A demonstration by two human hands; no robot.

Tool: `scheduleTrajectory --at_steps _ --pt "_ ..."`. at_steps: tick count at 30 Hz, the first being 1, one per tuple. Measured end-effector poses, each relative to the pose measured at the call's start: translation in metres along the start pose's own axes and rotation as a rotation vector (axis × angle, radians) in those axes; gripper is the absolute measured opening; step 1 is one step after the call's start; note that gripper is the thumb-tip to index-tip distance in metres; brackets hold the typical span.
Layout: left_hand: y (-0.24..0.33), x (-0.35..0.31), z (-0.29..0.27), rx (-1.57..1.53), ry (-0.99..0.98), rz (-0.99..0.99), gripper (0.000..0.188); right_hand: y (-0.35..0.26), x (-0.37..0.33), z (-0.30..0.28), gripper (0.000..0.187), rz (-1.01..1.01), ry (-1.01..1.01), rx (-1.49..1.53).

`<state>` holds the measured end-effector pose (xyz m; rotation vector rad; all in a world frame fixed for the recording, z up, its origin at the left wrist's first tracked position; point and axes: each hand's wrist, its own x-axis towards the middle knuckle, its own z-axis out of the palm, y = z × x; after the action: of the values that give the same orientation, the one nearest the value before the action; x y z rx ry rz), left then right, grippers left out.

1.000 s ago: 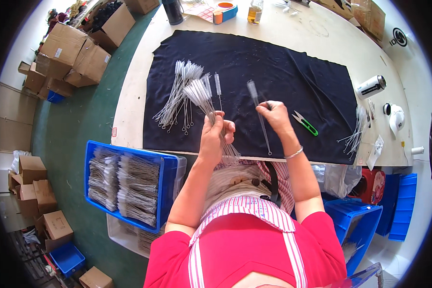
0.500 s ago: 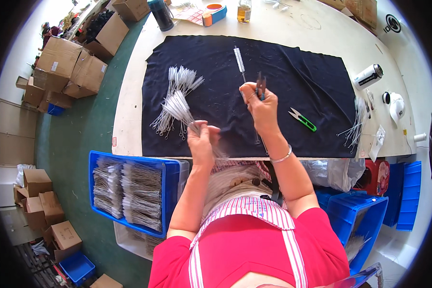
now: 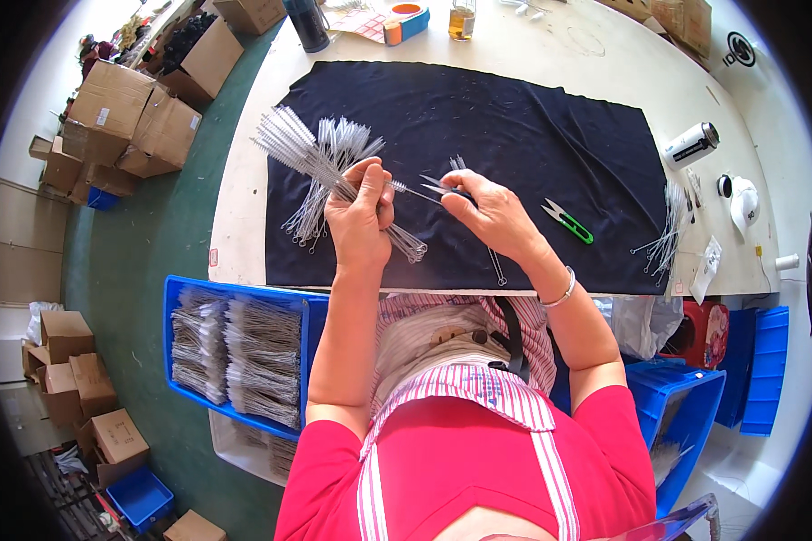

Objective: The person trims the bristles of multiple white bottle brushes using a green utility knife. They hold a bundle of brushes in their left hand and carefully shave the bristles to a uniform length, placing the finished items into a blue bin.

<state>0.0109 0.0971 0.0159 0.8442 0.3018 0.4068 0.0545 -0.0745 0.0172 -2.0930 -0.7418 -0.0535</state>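
My left hand [image 3: 361,216] is closed around a bundle of thin tube brushes [image 3: 296,144], white bristles fanned to the upper left and looped wire ends toward the lower right. In my right hand [image 3: 498,215] are pliers, pointed jaws [image 3: 435,184] toward the left, largely hidden by the fingers. A single tube brush [image 3: 412,191] spans the gap between the hands, its bristle end at my left fingers and its wire at my right hand. A pile of similar brushes [image 3: 311,212] lies partly behind the bundle. Other brush wires [image 3: 496,267] show below my right hand.
Green-handled thread snips [image 3: 568,222] lie on the black cloth [image 3: 532,108], right of my right hand. More brushes [image 3: 666,234] rest at the cloth's right edge. A blue crate [image 3: 307,361] with packed brushes stands lower left. A bottle [image 3: 307,25] and tape roll [image 3: 406,25] are behind.
My left hand has risen with the bundle, which spreads farther up and left. My right hand has come lower, and its brush has swung from pointing away to pointing left toward the bundle.
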Motion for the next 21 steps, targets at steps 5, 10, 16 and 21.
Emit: scheduleTrajectory --at_steps 5,10,16,21 --pt "-0.001 -0.006 -0.002 -0.011 -0.002 0.042 0.013 -0.004 -0.003 -0.001 0.034 -0.071 -0.104 -0.202" --pt "-0.001 -0.011 -0.001 -0.007 0.007 0.059 0.013 -0.011 -0.003 0.004 0.030 -0.063 -0.073 -0.168" --pt "0.001 -0.016 -0.002 0.052 -0.003 0.047 0.016 -0.007 -0.004 0.009 0.028 -0.025 -0.059 -0.101" --pt "0.005 -0.016 -0.006 0.024 -0.093 0.083 0.023 -0.006 -0.002 -0.001 0.028 0.099 -0.178 0.061"
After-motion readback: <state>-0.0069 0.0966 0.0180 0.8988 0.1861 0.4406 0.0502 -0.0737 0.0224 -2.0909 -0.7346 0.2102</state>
